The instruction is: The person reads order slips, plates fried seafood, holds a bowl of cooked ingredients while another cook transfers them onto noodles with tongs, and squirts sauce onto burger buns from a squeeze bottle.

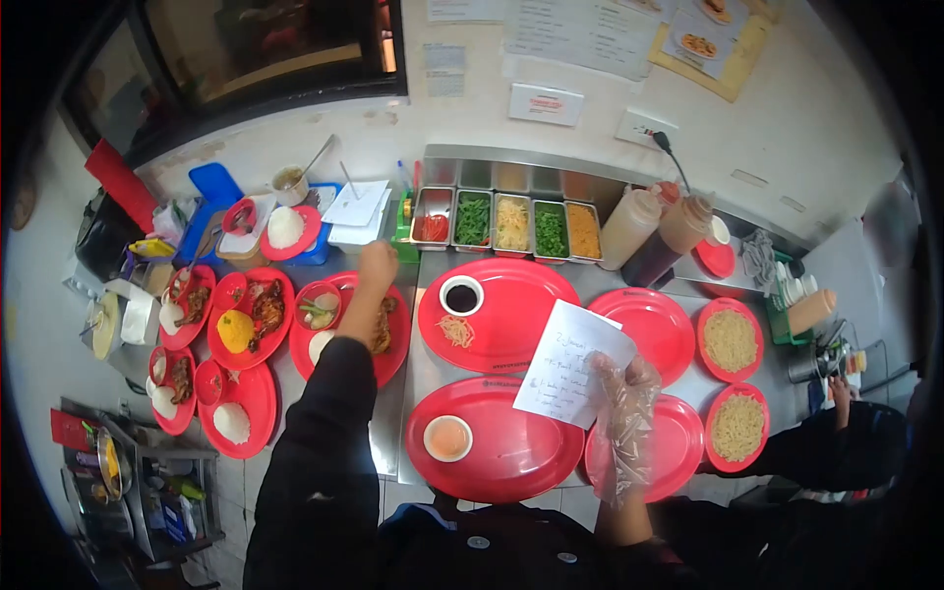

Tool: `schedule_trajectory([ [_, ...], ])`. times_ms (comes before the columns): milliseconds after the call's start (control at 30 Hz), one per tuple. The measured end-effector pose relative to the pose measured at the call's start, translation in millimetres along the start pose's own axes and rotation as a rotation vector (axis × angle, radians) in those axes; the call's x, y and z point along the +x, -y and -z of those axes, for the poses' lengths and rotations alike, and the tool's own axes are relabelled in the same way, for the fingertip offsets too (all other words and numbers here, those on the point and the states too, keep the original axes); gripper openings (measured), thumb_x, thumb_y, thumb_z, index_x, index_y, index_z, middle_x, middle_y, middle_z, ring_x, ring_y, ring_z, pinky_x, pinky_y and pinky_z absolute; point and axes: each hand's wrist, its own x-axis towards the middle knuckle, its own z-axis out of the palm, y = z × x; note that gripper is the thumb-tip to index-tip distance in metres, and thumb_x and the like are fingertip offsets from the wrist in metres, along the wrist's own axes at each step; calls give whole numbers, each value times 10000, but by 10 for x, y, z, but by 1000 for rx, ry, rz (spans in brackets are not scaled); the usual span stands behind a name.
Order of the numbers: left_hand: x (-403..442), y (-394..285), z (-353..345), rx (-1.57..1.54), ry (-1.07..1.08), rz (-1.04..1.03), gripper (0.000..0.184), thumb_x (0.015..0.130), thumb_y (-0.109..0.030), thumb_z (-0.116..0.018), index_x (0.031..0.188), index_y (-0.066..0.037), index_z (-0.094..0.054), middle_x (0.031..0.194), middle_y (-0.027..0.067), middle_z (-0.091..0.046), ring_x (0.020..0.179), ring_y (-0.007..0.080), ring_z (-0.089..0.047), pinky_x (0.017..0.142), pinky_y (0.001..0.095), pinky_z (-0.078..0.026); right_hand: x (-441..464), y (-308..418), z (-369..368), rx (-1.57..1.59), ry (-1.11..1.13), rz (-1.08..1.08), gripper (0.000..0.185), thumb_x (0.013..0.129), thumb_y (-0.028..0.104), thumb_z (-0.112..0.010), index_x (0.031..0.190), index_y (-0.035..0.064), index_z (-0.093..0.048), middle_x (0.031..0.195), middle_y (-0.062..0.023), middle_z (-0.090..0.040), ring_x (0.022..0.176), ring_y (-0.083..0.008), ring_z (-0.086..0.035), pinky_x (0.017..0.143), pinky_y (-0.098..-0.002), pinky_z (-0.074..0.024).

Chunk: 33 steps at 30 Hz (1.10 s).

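My right hand (625,398), in a clear plastic glove, pinches a white order slip (570,364) with handwriting, over the red oval plates. My left hand (378,265) is bare and closed, just below a stack of white paper slips (356,208) with a thin rod standing up from it; what its fingers hold, if anything, is hidden. Beneath the slip, a red oval plate (511,339) bears a cup of dark sauce (460,295) and a small heap of shredded topping (455,331). Nearer me, another red plate (521,447) carries a cup of orange sauce (448,439).
Filled plates with rice (232,423) and meat (266,310) crowd the left. Metal trays of chopped toppings (512,224) line the back beside squeeze bottles (678,241). Noodle plates (730,340) stand at right, where another person's hand (840,401) shows.
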Motion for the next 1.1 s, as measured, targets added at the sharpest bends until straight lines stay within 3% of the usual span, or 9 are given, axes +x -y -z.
schedule_trajectory([
  [67, -130, -623, 604, -202, -51, -80, 187, 763, -185, -711, 822, -7, -695, 895, 203, -665, 827, 305, -652, 741, 373, -502, -78, 73, -34, -8, 4, 23, 258, 778, 39, -702, 1022, -21, -644, 874, -75, -667, 765, -135, -620, 678, -270, -505],
  [200, -810, -2073, 1696, -1344, 573, 105, 182, 869, -115, -615, 956, 28, -686, 1231, 168, -566, 1061, 192, -572, 929, 323, -431, -283, 256, -144, 72, 52, -12, 256, 787, 35, -692, 1026, -37, -636, 883, -85, -667, 780, -140, -626, 699, -279, -512],
  [300, -1072, -2467, 1865, -1366, 715, -77, 188, 855, -108, -630, 985, 19, -678, 1235, 192, -556, 1067, 192, -573, 919, 304, -439, -452, 376, -204, 79, 62, -10, 244, 788, 27, -685, 1017, -43, -636, 876, -92, -670, 764, -145, -635, 689, -281, -518],
  [633, -1390, -2786, 1897, -1355, 815, -64, 233, 787, -37, -699, 1007, 19, -646, 1115, 185, -620, 973, 174, -618, 825, 277, -499, -1003, 482, -81, 95, 44, 85, 241, 789, 19, -672, 1016, -52, -632, 887, -106, -676, 770, -143, -644, 686, -267, -520],
  [733, -1513, -2897, 1834, -1286, 763, -97, 282, 758, 0, -715, 1025, 21, -624, 1084, 145, -615, 833, 129, -637, 699, 225, -529, -1158, 567, -105, 140, -11, 62, 243, 795, 19, -669, 1025, -49, -631, 889, -106, -676, 780, -140, -643, 687, -268, -518],
  [800, -1610, -3013, 1818, -1091, 398, -335, 301, 749, 4, -713, 1033, 16, -616, 1086, 111, -590, 760, 107, -623, 648, 207, -532, -1138, 523, 18, 64, -15, 113, 243, 801, 22, -664, 1032, -49, -629, 885, -106, -676, 785, -139, -642, 686, -268, -518],
  [933, -1656, -3223, 1913, -1219, 355, -250, 261, 767, -43, -718, 1010, -9, -630, 1120, 76, -555, 820, 95, -601, 667, 220, -518, -1114, 623, 192, -75, 16, 227, 229, 823, 39, -650, 1037, -41, -632, 864, -94, -681, 780, -127, -638, 682, -260, -511],
  [1000, -1645, -3284, 1940, -880, 204, -573, 176, 784, -70, -702, 942, -14, -646, 1060, 56, -552, 892, 108, -585, 652, 223, -507, -1007, 638, 353, -178, 30, 282, 219, 826, 44, -649, 1030, -35, -638, 853, -87, -682, 772, -120, -636, 682, -259, -508],
  [1100, -1571, -3430, 1911, -846, 272, -589, 114, 801, -89, -685, 882, -15, -652, 1049, 71, -555, 943, 126, -565, 644, 232, -496, -789, 717, 590, -343, 90, 431, 208, 826, 55, -652, 1020, -21, -649, 841, -80, -684, 758, -110, -631, 676, -259, -503],
])
